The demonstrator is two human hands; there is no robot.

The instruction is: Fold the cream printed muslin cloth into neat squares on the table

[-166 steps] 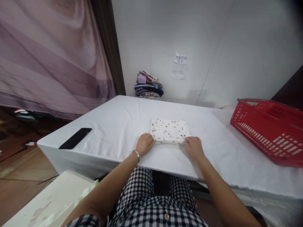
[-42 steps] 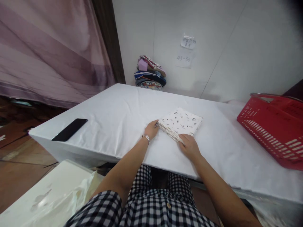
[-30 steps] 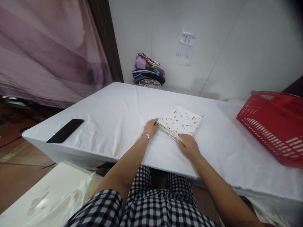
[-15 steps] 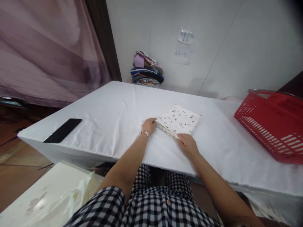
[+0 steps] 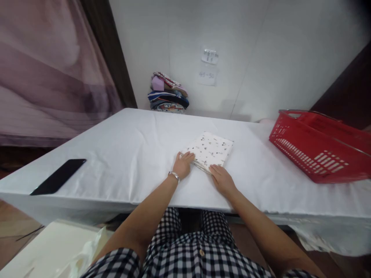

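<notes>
Cloth (image 5: 209,149) near edge under fingers (image 5: 188,156), wall note (image 5: 206,77) illegible

Bare bench (image 5: 130,146) lies open left of the cloth (image 5: 209,150) as far as the phone (image 5: 58,181); the basket (image 5: 315,148) blocks the right, and a pile (image 5: 168,92) stands against the far wall.

Speckled white cloth (image 5: 209,150) — red basket (image 5: 315,152), black phone (image 5: 58,182).

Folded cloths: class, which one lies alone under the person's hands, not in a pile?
The white speckled folded cloth at mid-table, touched by both hands; the others form a colourful stack against the far wall.
</notes>
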